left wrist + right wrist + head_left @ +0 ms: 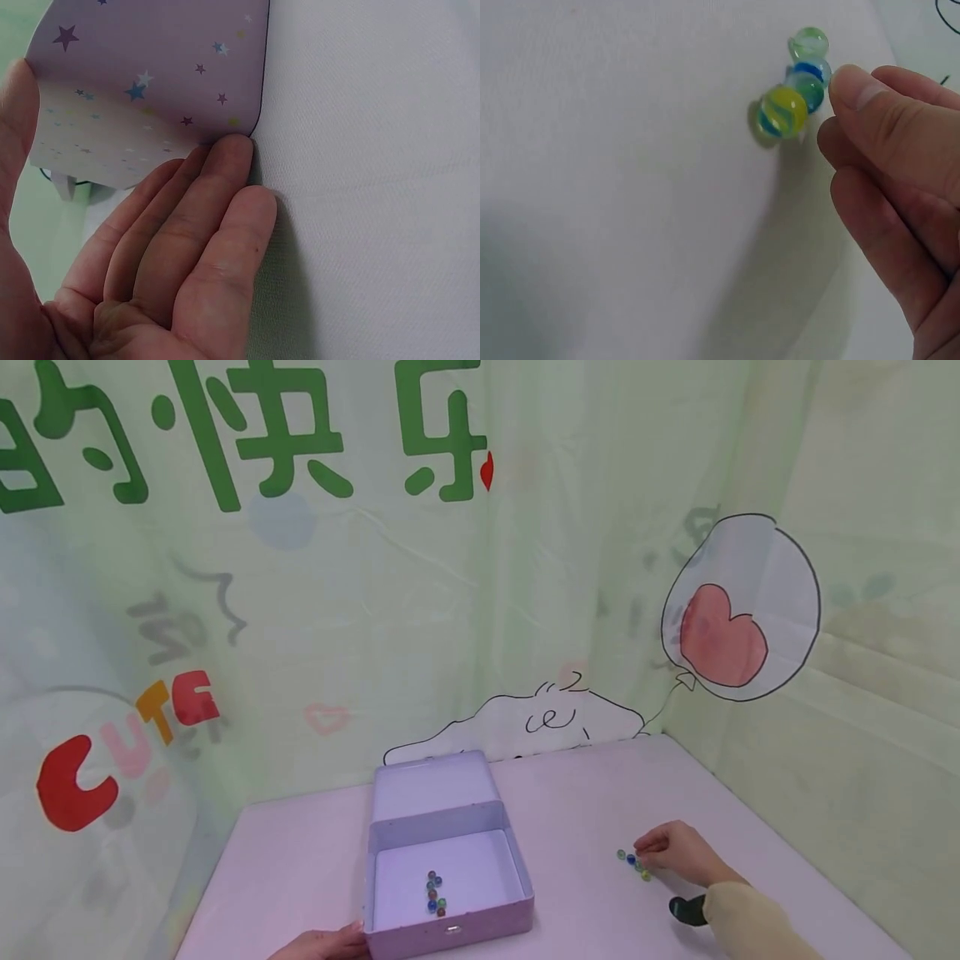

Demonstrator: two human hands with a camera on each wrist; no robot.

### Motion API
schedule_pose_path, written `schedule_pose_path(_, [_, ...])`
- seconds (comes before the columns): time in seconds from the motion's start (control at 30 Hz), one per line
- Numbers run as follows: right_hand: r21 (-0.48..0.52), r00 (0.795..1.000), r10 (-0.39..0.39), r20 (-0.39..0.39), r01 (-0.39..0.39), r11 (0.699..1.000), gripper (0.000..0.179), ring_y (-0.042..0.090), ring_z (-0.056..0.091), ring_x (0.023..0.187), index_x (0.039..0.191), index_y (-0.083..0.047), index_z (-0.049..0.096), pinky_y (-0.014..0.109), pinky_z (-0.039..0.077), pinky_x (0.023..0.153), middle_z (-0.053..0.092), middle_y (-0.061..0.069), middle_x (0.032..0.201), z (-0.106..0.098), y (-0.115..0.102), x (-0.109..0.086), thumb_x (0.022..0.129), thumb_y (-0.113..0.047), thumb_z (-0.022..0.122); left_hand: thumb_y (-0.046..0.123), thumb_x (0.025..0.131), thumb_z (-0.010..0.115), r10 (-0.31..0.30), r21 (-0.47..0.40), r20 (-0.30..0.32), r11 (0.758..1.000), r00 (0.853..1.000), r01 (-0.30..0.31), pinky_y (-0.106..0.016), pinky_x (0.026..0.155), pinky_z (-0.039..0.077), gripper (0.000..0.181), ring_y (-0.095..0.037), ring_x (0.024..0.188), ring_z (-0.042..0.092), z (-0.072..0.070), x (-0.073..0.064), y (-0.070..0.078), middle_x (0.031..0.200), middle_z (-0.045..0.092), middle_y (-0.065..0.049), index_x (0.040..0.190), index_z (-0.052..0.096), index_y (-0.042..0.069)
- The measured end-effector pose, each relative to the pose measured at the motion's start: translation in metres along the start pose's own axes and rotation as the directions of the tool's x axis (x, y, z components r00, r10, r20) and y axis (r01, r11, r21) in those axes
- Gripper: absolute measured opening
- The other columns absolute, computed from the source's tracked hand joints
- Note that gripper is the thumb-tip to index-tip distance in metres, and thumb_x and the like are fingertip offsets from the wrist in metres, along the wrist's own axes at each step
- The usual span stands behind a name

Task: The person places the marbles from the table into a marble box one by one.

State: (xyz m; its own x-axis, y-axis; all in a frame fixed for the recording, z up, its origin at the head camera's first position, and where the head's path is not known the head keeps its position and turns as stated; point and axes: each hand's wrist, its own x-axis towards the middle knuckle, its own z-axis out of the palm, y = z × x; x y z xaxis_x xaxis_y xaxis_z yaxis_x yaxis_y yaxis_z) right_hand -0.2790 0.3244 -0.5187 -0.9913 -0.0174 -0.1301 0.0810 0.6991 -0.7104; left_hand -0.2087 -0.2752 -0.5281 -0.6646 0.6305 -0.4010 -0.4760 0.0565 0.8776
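Across the pale counter [577, 877], on my head feed, a lilac box [487, 924] sits with its lid [431, 787] folded back and a loose cluster of small coloured marbles [432, 895] on its floor. My left hand [324, 945] is at the near left corner; its wrist view shows straight fingers touching the star-printed side, thumb spread apart from them. Off to the right of the box, well apart from it, four more glass marbles [784, 111] lie in a short row: pale green, blue, green, then yellow with a teal swirl. My right hand [684, 853] is just beside them, thumb and bent fingertips drawn near each other by the blue one; I cannot tell whether anything is pinched between them. Behind, a printed curtain [375, 635] carries green characters.
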Motion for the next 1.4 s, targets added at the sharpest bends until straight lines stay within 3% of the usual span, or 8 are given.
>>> schedule_pose_path(0.4, [-0.057,1.000,-0.008,-0.012,0.007,0.998,0.021,0.014,0.064,0.076,0.093,-0.005,0.072,0.035,0.055,0.074,0.070,0.000,0.082,0.008,-0.010,0.001,0.074,-0.007,0.080,0.040,0.101,0.043,-0.004,0.016,-0.052,1.000,0.999,0.005,-0.040,0.093,0.050,0.064,-0.031,0.113,0.060,-0.002,0.000,-0.001,0.123,0.059,-0.027,0.128,0.048,-0.018])
schedule_pose_path(0.57, [-0.033,0.999,-0.024,-0.024,0.023,0.999,0.023,0.014,0.064,0.075,0.095,-0.004,0.072,0.030,0.055,0.068,0.070,0.002,0.084,0.006,-0.004,-0.002,0.074,-0.011,0.080,0.039,0.100,0.044,0.018,0.002,-0.028,1.000,0.999,-0.017,-0.039,0.094,0.049,0.063,-0.031,0.114,0.059,0.001,0.001,0.000,0.124,0.058,-0.027,0.128,0.048,-0.017])
schedule_pose_path(0.63, [-0.010,0.999,-0.033,-0.033,0.033,0.999,0.026,0.014,0.065,0.076,0.097,-0.003,0.072,0.029,0.055,0.067,0.071,0.004,0.087,0.003,-0.004,-0.005,0.075,-0.014,0.080,0.039,0.101,0.042,0.024,-0.008,-0.012,1.000,1.000,-0.025,-0.039,0.094,0.049,0.062,-0.031,0.114,0.058,0.001,0.001,0.000,0.125,0.058,-0.027,0.128,0.048,-0.017])
schedule_pose_path(0.73, [0.117,0.998,-0.009,-0.058,0.016,0.993,0.033,0.015,0.067,0.081,0.103,0.000,0.070,0.028,0.056,0.069,0.072,0.008,0.093,-0.003,-0.007,-0.007,0.077,-0.018,0.079,0.038,0.102,0.041,0.023,-0.004,-0.014,1.000,1.000,-0.024,-0.040,0.094,0.049,0.061,-0.032,0.113,0.059,0.001,0.001,-0.001,0.124,0.058,-0.026,0.128,0.048,-0.017])
schedule_pose_path(0.87, [0.309,0.994,0.008,-0.111,0.027,0.951,0.047,0.021,0.069,0.092,0.116,0.005,0.064,0.029,0.057,0.076,0.071,0.012,0.102,-0.015,-0.014,-0.007,0.081,-0.024,0.076,0.038,0.102,0.041,0.020,0.028,-0.039,0.999,0.999,-0.019,-0.039,0.092,0.051,0.062,-0.031,0.111,0.060,0.000,-0.001,0.000,0.123,0.059,-0.026,0.127,0.049,-0.017])
schedule_pose_path(0.93, [0.346,0.992,0.001,-0.126,0.043,0.937,0.051,0.024,0.068,0.097,0.120,0.006,0.061,0.028,0.056,0.078,0.071,0.013,0.106,-0.021,-0.018,-0.007,0.083,-0.026,0.075,0.039,0.101,0.042,0.016,0.031,-0.043,0.999,0.999,-0.014,-0.039,0.092,0.051,0.063,-0.030,0.111,0.060,0.000,-0.003,0.001,0.122,0.060,-0.026,0.127,0.049,-0.017])
schedule_pose_path(1.2, [0.348,0.993,-0.054,-0.107,0.088,0.933,0.055,0.023,0.067,0.099,0.123,0.004,0.060,0.029,0.055,0.082,0.070,0.012,0.109,-0.018,-0.041,-0.001,0.082,-0.030,0.075,0.037,0.100,0.046,0.008,-0.007,-0.086,1.000,0.996,-0.009,-0.039,0.093,0.050,0.058,-0.029,0.111,0.061,0.001,-0.007,0.004,0.121,0.060,-0.026,0.125,0.052,-0.016])
schedule_pose_path(1.4, [0.340,0.988,-0.139,-0.071,0.155,0.928,0.051,0.024,0.067,0.099,0.119,0.002,0.063,0.033,0.055,0.085,0.070,0.011,0.107,0.001,-0.078,0.009,0.082,-0.030,0.075,0.036,0.099,0.050,0.022,0.015,-0.117,1.000,0.993,-0.021,-0.038,0.091,0.051,0.058,-0.030,0.111,0.061,0.002,-0.005,0.004,0.120,0.061,-0.026,0.124,0.053,-0.016])
